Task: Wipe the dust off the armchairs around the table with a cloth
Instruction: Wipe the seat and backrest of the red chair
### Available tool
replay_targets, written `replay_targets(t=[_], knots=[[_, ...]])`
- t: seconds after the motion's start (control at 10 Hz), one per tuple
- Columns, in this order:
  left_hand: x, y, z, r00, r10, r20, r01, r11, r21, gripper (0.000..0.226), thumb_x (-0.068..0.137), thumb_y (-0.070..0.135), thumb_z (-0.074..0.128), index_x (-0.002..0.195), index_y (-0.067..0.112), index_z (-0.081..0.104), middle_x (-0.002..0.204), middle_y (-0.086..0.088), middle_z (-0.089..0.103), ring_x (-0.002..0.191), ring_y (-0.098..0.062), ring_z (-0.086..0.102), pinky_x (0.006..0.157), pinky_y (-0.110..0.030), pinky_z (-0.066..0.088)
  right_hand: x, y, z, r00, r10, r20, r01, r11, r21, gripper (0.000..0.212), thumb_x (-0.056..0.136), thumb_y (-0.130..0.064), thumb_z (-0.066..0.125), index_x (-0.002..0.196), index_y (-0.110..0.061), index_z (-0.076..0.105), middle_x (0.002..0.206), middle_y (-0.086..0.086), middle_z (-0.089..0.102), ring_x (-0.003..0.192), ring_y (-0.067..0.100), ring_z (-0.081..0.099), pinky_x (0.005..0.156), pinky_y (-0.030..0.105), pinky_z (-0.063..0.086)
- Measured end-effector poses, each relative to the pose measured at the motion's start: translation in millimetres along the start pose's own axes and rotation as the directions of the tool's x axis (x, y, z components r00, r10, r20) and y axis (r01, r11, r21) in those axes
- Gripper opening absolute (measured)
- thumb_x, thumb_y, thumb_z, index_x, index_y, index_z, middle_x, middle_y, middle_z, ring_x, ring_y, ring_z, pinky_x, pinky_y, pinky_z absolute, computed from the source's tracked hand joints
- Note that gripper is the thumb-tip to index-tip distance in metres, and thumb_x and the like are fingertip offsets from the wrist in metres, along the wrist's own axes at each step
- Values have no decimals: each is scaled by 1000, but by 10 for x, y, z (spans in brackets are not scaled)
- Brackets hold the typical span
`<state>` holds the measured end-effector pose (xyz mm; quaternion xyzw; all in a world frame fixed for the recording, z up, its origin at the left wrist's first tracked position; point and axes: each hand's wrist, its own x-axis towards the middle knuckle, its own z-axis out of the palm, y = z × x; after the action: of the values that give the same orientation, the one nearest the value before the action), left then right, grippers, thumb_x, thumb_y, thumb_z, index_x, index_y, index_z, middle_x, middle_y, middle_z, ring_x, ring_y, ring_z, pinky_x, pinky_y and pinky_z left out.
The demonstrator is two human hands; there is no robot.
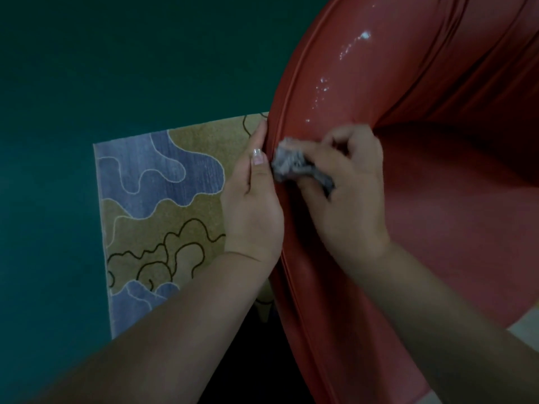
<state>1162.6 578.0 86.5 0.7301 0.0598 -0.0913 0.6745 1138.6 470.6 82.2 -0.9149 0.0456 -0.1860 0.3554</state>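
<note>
Two bare forearms enter from the bottom of the frame and reach up toward its middle. The left forearm runs from the lower left corner diagonally up to the left hand, which sits just left of centre. This hand lies along the outer side of the red armchair, thumb up and nail showing, with the thumb laid against the piped edge of the chair's rim; its other fingers are behind the rim and hidden, so whether they curl round the edge cannot be told. The right forearm comes from the lower right corner up to the right hand, just right of centre. Its fingers are curled and clamped on a small bunched grey cloth, which pokes out between fingers and thumb toward the left hand and presses on the top of the chair's rim. The two hands are close beside each other, with the rim's edge between them.

The armchair fills the right half of the frame: its curved rim arcs from the bottom centre up to the top right, and the seat lies lower right. Above the cloth, on the rim's glossy surface, a trail of white specks runs toward the upper right.

Left of the chair, a patterned rug in blue and tan with dark squiggles lies on a dark green floor, which covers the upper left.
</note>
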Motion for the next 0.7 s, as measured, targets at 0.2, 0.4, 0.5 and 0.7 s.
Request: replay_targets(t=[0.2,0.4,0.5,0.7], knots=[[-20,-12,-4,1000,1,14,-2,999,43,33,103,13,32,127,32,43,103,36,47,87,33,45,73,8,30,-14,21,52,992,54,-116,-49,998,43,30,85,-24,70,115,-24,69,99,-1,42,94,23,48,87,28,42],[85,-66,43,1000,-2,4,1,988,156,39,103,25,32,141,29,42,107,38,46,86,36,40,72,10,28,189,130,50,990,60,-128,-58,998,19,27,81,-25,73,108,-20,71,98,0,43,94,23,48,86,26,41],[229,-1,79,999,-40,-25,45,978,204,41,103,34,28,141,32,43,136,22,49,114,20,42,84,9,24,527,193,71,978,81,-192,-83,997,-1,26,81,-28,73,105,-19,72,98,1,43,95,24,49,87,24,40],[602,136,263,999,-30,-42,43,934,356,43,104,35,25,141,26,44,143,7,48,127,-6,40,95,-9,23,231,240,17,981,86,-173,-76,995,64,30,82,-22,70,112,-23,69,97,0,42,92,20,47,87,29,42]])
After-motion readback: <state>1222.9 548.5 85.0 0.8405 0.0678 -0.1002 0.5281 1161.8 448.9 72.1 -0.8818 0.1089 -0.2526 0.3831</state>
